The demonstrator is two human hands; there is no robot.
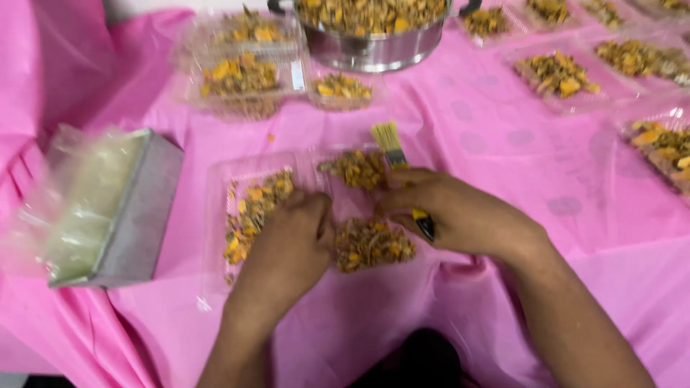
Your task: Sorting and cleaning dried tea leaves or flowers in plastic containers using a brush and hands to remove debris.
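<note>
Pink plastic cloth covers the bench (503,144), where the left hand (287,248) presses a clear tray (248,208) of yellow-brown food mix, while the right hand (453,212) has its grip closed around a small brush (394,147) (bristles pointing far) beside a near loose heap (372,244).

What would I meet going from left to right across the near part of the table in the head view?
Grey box of clear bags → clear tray of yellow-brown mix → left hand → loose heap of mix → right hand, holding a brush → filled tray at the right edge.
</note>
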